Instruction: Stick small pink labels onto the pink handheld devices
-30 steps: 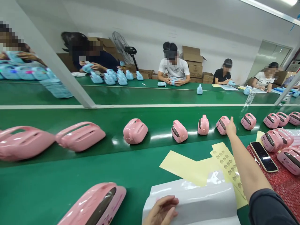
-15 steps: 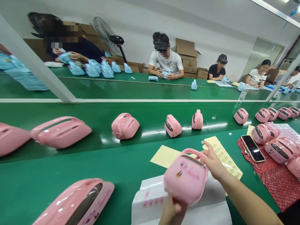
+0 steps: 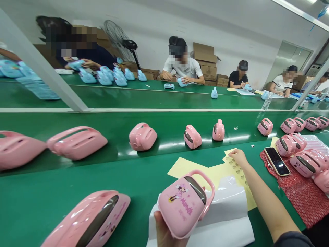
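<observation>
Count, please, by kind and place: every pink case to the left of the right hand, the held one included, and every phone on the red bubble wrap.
Pink cases on the green belt, left of the right hand: 5
Pink case on the near table, lower left: 1
Pink case in the left hand: 1
Phone on the red bubble wrap: 1
Total: 8

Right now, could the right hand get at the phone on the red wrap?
Probably yes: the right hand is at the yellow sheet, the phone lies to its right, and nothing appears to cover the phone or stand between them.
</observation>
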Demonstrator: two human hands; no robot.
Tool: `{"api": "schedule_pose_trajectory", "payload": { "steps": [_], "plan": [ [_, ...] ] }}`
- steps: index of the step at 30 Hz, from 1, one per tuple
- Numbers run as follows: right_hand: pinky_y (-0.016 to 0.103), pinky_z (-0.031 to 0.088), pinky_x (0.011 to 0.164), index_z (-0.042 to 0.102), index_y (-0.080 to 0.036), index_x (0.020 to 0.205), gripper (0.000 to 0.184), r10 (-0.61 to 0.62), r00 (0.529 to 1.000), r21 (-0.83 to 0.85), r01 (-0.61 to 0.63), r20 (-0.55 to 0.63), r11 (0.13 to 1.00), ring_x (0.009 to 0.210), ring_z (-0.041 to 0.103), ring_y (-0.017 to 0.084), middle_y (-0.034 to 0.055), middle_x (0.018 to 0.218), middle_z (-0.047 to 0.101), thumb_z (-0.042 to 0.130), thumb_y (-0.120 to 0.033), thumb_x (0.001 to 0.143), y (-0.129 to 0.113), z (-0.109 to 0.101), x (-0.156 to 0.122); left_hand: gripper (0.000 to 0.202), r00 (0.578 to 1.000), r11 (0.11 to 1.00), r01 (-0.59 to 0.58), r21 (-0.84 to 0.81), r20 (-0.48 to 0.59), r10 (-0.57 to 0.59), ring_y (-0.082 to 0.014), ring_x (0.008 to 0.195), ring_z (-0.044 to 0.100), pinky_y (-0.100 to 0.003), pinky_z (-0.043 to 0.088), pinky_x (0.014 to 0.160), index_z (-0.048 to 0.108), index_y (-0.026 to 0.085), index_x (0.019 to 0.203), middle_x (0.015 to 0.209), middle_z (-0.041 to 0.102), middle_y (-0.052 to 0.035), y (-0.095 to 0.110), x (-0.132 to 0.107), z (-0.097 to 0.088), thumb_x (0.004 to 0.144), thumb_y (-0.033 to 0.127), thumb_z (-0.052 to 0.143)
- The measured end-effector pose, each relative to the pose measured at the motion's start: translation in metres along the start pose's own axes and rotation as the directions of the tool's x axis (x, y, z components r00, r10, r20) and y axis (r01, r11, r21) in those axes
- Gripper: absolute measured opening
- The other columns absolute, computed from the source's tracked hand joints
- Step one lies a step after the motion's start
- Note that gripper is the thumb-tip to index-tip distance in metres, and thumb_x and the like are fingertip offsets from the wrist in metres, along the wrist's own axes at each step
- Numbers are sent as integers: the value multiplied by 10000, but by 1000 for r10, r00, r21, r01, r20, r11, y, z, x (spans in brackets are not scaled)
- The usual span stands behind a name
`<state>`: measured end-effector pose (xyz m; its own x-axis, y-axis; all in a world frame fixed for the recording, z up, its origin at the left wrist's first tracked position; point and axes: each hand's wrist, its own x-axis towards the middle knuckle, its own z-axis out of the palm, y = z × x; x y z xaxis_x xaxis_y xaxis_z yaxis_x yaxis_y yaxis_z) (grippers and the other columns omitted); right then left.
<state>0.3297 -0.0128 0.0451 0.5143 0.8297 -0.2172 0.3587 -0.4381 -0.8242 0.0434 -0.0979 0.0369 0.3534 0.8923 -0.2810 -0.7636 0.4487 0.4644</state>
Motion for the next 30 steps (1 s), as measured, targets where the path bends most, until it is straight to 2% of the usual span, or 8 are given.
{"api": "schedule_pose_trajectory", "payload": {
  "steps": [3,6,9,13,19,22,25,30],
  "plan": [
    [263,493,630,599,-133,819,167,6,1000,34,-6,3,999,693,579,105,6,827,619,549,-286,868,2,11,-1,370,998,998,36,-43,60,-33,-325,1145,529,-508,467,888,687,415,964,1017,719,19,4,6,-5,727,645,520],
    [233,447,557,573,-132,675,209,20,1000,117,-22,18,993,581,536,89,-27,657,578,605,-284,815,5,10,-1,359,987,997,78,-30,143,-73,-325,1167,509,-513,433,920,708,385,931,985,729,-1,8,12,-7,749,620,508],
    [228,388,506,544,-149,549,262,20,997,250,-39,80,967,509,497,97,-40,509,509,696,-321,675,4,0,-4,391,997,998,54,-18,56,-53,-333,1126,540,-513,440,908,684,362,1001,1014,720,-16,13,15,2,733,607,538],
    [256,403,558,559,-160,522,328,-56,983,436,-27,176,900,569,530,126,-6,556,544,757,-419,489,-12,-14,-24,573,983,990,-94,103,-150,109,-337,1038,587,-453,513,818,611,276,1135,1044,697,-56,22,16,31,642,563,663],
    [297,428,715,618,-175,562,319,-287,912,585,67,292,808,795,559,174,45,804,607,758,-454,501,-65,-3,-95,679,962,906,-189,379,-116,249,-283,1014,580,-310,549,673,550,289,1188,1218,578,-61,21,21,64,570,463,770],
    [286,427,670,629,-184,550,252,-385,856,541,154,346,827,782,542,163,42,899,570,752,-404,549,-84,11,-121,633,958,886,-195,421,-114,265,-273,1014,579,-298,547,632,542,305,1189,1280,525,-68,17,21,68,617,497,735],
    [273,415,600,644,-186,565,212,-362,857,452,176,367,875,656,505,118,29,910,541,745,-372,554,-91,22,-127,636,955,880,-187,437,-127,266,-274,994,590,-303,547,615,543,310,1188,1289,519,-77,15,20,67,616,514,730],
    [244,408,551,653,-183,569,172,-388,858,415,234,337,879,647,499,111,31,896,555,737,-333,570,-87,27,-119,641,949,885,-187,426,-154,274,-276,974,604,-307,548,606,542,298,1190,1257,549,-93,15,19,66,615,502,736]
  ]
}}
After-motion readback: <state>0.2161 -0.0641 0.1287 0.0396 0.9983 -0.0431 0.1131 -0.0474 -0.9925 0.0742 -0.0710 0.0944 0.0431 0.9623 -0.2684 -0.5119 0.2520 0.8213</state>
